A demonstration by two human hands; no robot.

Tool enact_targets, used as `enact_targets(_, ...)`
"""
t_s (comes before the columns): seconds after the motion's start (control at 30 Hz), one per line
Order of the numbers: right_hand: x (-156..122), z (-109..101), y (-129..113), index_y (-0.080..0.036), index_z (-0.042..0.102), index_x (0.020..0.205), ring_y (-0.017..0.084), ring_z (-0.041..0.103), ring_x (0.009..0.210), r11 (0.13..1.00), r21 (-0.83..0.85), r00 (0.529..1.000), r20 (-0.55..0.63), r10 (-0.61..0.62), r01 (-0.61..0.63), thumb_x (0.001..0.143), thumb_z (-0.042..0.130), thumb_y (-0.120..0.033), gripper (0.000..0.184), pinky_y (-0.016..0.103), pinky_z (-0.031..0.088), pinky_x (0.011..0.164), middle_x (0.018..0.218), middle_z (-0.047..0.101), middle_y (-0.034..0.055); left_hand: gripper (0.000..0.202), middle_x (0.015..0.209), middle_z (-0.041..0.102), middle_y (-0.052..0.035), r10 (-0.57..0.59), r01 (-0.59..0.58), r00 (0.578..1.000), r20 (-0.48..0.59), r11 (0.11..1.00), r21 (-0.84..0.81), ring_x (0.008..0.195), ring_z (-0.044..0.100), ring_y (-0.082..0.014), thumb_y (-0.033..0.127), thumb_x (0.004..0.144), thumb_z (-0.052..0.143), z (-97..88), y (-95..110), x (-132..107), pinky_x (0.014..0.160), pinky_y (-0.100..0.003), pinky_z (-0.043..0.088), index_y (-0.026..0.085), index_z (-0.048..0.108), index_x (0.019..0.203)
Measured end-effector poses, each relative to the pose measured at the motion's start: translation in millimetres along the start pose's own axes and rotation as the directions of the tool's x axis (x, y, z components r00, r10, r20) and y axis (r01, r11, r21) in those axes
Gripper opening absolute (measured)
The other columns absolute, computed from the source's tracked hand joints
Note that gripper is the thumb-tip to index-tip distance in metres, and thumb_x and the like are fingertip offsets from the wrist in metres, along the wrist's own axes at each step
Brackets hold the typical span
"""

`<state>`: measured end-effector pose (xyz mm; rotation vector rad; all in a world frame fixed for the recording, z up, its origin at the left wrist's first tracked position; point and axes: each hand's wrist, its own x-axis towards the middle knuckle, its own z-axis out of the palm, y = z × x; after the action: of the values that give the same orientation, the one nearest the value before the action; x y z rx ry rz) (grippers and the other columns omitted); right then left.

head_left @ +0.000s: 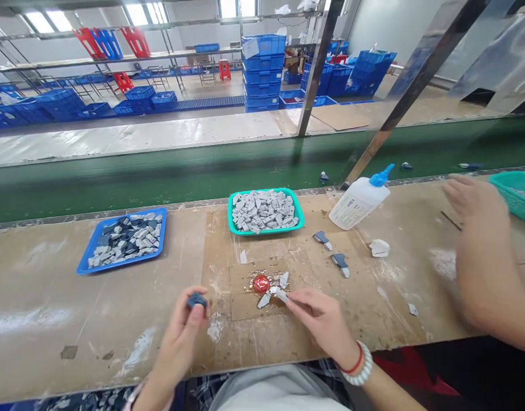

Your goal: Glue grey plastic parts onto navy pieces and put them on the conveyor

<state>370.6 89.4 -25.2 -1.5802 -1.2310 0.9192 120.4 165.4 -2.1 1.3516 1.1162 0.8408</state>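
Between the thumb and fingers of my left hand (182,328) is a small dark blue-grey plastic piece (197,301), held just above the table. My right hand (316,317) reaches over a cardboard sheet (245,313), its fingertips pinched on a small light grey piece (281,294). Close by lies a round red cap (261,283) with a shiny wet look, and more grey pieces (264,300) rest around it. To the right, two joined dark-and-grey parts (340,261) lie on the table.
A green tray (302,220) of grey pieces stands ahead; a blue tray (163,231) of mixed pieces sits left. A white bottle (356,202) with a blue nozzle stands right. Behind runs a green conveyor (181,178) carrying small parts. Another person's arm (485,257) works at right.
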Motion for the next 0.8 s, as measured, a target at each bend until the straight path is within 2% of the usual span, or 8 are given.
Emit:
enact_targets(0.1,4,-6,-9,-0.025,0.066,0.086,0.014,0.051,0.057,0.918,0.314,0.97,0.083,0.227,-0.242,0.073,0.062,-0.037,0.018,0.028,0.044,0.053,0.07,0.059,0.0033,0.026,0.077,0.048,-0.0012,-0.074,0.068,0.994,0.076,0.995,0.075,0.072,0.045,-0.0177,0.046,0.082,0.043,36.8,-2,-1,0.063,-0.026,0.035,0.029,0.049,0.1)
enact_targets(0.17,6,-7,-16,-0.023,0.066,0.086,0.012,0.05,0.053,0.839,0.441,0.948,0.152,0.281,-0.319,0.07,0.065,-0.039,0.022,0.026,0.045,0.051,0.062,0.056,0.0025,0.023,0.078,0.049,-0.0012,-0.053,0.038,0.986,0.16,0.994,0.1,0.071,0.045,-0.0182,0.045,0.082,0.043,59.4,5,2,0.062,-0.026,0.034,0.029,0.049,0.098)
enact_targets(0.2,7,-7,-21,-0.022,0.066,0.085,0.012,0.051,0.054,0.824,0.469,0.948,0.159,0.275,-0.318,0.069,0.065,-0.039,0.023,0.026,0.046,0.052,0.063,0.057,0.0028,0.022,0.078,0.049,-0.0011,-0.031,0.011,0.979,0.201,0.995,0.1,0.07,0.045,-0.0182,0.043,0.082,0.044,68.7,10,4,0.061,-0.027,0.034,0.03,0.049,0.098)
enact_targets(0.3,6,-6,-34,-0.022,0.065,0.082,0.014,0.055,0.062,0.867,0.462,0.983,0.102,0.154,-0.184,0.068,0.066,-0.038,0.021,0.027,0.05,0.057,0.076,0.059,0.0048,0.019,0.079,0.051,-0.0012,0.048,-0.069,0.956,0.29,0.996,0.063,0.069,0.045,-0.0194,0.041,0.079,0.049,87.1,22,9,0.063,-0.029,0.035,0.031,0.048,0.096)
enact_targets(0.43,2,-7,-45,-0.022,0.065,0.083,0.017,0.057,0.069,0.92,0.389,0.999,0.007,-0.041,0.035,0.073,0.063,-0.033,0.015,0.029,0.052,0.056,0.081,0.059,0.0072,0.019,0.08,0.052,-0.0015,0.091,-0.115,0.952,0.291,0.991,0.067,0.071,0.046,-0.0204,0.04,0.079,0.051,94.5,30,10,0.064,-0.03,0.036,0.031,0.047,0.095)
enact_targets(0.6,-2,-6,-50,-0.023,0.065,0.086,0.019,0.058,0.077,0.968,0.145,0.979,-0.044,-0.2,0.205,0.076,0.059,-0.024,0.012,0.032,0.052,0.063,0.084,0.06,0.0078,0.018,0.087,0.053,-0.0021,0.13,-0.171,0.952,0.277,0.977,0.128,0.078,0.048,-0.0206,0.039,0.08,0.05,93.8,33,6,0.07,-0.031,0.037,0.03,0.047,0.095)
enact_targets(0.7,-6,0,-53,-0.024,0.066,0.083,0.017,0.058,0.074,0.948,-0.002,0.946,-0.065,-0.318,0.319,0.078,0.055,-0.017,0.014,0.03,0.051,0.064,0.082,0.06,0.0065,0.012,0.089,0.052,-0.0028,0.162,-0.214,0.959,0.233,0.952,0.22,0.083,0.047,-0.0216,0.037,0.083,0.044,97.1,35,4,0.074,-0.034,0.037,0.03,0.046,0.093)
enact_targets(0.8,-13,9,-54,-0.023,0.066,0.083,0.015,0.056,0.072,0.914,-0.126,0.92,-0.024,-0.392,0.386,0.081,0.046,-0.013,0.022,0.027,0.05,0.061,0.083,0.059,0.0077,0.012,0.079,0.05,-0.0031,0.171,-0.217,0.971,0.166,0.924,0.316,0.075,0.047,-0.0214,0.035,0.086,0.035,104.0,33,3,0.07,-0.035,0.037,0.028,0.043,0.083)
